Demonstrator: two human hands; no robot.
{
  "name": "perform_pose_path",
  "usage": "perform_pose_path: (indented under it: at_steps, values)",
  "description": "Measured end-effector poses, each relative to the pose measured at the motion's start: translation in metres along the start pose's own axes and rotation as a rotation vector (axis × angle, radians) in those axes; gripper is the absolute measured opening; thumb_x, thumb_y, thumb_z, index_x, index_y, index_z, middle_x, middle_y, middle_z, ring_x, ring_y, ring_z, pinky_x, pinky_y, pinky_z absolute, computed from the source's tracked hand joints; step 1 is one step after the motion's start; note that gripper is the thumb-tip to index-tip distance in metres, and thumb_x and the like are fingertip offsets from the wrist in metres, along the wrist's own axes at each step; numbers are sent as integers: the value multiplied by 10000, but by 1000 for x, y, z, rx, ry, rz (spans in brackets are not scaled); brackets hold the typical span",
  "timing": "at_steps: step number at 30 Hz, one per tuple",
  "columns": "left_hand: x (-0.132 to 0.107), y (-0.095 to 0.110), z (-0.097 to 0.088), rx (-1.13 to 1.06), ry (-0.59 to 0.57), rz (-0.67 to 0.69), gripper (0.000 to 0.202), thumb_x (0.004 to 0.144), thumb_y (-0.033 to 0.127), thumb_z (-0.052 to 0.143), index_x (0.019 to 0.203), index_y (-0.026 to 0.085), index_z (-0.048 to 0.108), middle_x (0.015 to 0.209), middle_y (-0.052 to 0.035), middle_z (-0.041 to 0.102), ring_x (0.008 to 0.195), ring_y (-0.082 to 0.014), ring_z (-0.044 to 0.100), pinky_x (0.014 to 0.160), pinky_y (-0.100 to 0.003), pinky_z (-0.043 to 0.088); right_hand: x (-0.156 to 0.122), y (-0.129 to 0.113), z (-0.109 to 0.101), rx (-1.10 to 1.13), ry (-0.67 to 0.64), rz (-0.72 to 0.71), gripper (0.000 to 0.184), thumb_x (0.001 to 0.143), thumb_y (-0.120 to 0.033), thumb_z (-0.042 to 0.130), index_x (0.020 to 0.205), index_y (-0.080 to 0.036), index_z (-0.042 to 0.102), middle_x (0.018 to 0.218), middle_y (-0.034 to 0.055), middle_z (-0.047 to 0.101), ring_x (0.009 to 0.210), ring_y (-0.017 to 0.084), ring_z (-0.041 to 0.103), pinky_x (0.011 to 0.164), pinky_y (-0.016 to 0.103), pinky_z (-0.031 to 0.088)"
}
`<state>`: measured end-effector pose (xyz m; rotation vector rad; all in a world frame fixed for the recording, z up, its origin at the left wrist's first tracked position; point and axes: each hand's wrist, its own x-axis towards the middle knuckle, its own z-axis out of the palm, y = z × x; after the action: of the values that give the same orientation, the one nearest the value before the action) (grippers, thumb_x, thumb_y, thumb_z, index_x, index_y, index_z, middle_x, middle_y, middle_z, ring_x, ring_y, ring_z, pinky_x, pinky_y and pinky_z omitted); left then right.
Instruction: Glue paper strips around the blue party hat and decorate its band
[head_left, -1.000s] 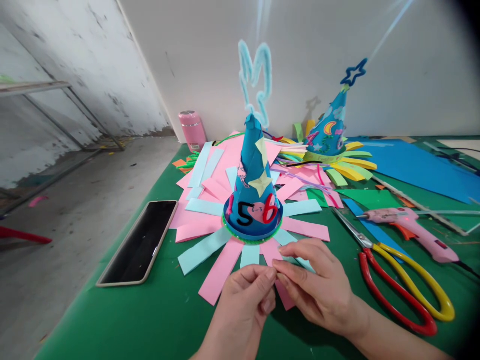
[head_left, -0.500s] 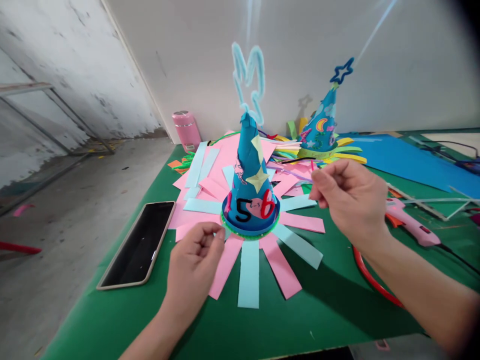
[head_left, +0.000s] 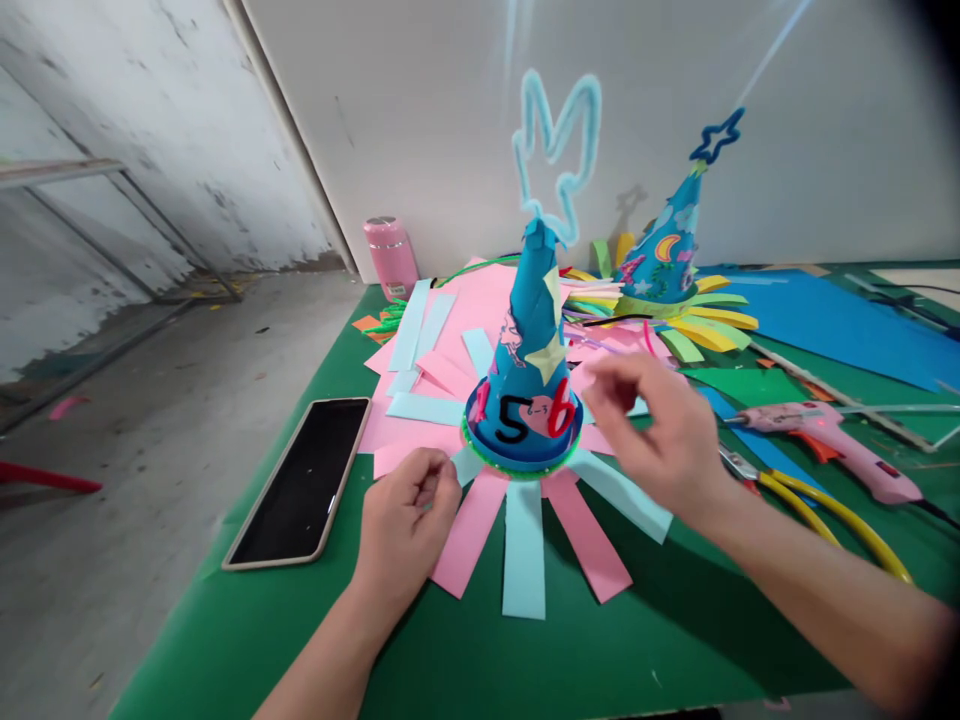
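Note:
A blue paper cone hat (head_left: 525,330) stands upright in front of me, with a light-blue fuzzy wire shape (head_left: 592,110) on its tip. Pale stars, a black 5 and a red 6 decorate its front. Pink and light-blue paper strips (head_left: 523,560) fan out around its brim. My left hand (head_left: 411,515) is closed over the strips at the brim's lower left; whatever its fingers hold is hidden. Beside the hat's right side, my right hand (head_left: 656,435) has its thumb and fingers drawn together, slightly blurred, and I cannot make out anything in them.
A phone (head_left: 300,480) lies at left, with a pink bottle (head_left: 391,258) behind. Another decorated cone hat (head_left: 664,255) stands at back right. A pink glue gun (head_left: 847,440) and yellow-handled pliers (head_left: 817,505) lie right. The green table's (head_left: 300,620) left edge drops to the floor.
My right hand has moved left and a little down, close to the hat's side. My left hand stays near the brim. The view has shifted slightly, revealing the pliers and more of the glue gun.

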<state>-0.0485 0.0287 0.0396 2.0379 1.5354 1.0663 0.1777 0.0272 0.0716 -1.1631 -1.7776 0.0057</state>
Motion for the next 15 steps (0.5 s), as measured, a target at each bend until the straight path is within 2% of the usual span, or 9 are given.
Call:
perform_pose_path:
  at_steps: [3,5,8,10,12,15]
  values:
    - [-1,-2,3,62,4,133,172,777,175,441,616,177,501,500,43,440,450,-83,368,468,-199,320,-31,-12,12,-113,-314,-242,173,882,-203,473,997,-183,601,686,15,656,612,147,606,541,276,439]
    - [-2,-1,5,88,10,196,174,764,160,438,605,176,508,495,40,449,453,-86,393,473,-197,330,-45,-16,23,-223,-492,-272,268,884,-191,457,1114,-143,587,629,13,664,550,174,615,469,297,388]
    - [-4,-2,8,124,-34,236,169,770,163,446,618,171,520,505,31,474,476,-95,442,476,-195,343,-52,-20,35,-353,-651,-221,380,875,-195,452,1226,-76,535,614,37,678,495,212,614,408,325,307]
    - [-6,-3,10,141,-94,257,176,778,162,448,616,167,518,509,26,492,487,-100,461,477,-196,347,-51,-23,36,-351,-671,-178,350,875,-212,449,1174,-78,572,636,52,688,520,219,628,423,325,312]
    - [-7,-4,12,160,-145,274,188,784,152,441,610,165,512,503,25,500,486,-102,465,475,-201,345,-47,-23,30,-283,-638,-115,255,886,-243,443,1015,-132,632,661,44,683,575,202,635,472,311,352]
    - [-8,-5,15,196,-180,306,180,773,126,433,614,160,511,492,26,500,470,-103,454,460,-206,333,-35,-18,13,-173,-441,26,194,887,-292,456,793,-189,591,619,-2,605,572,144,579,519,273,382]
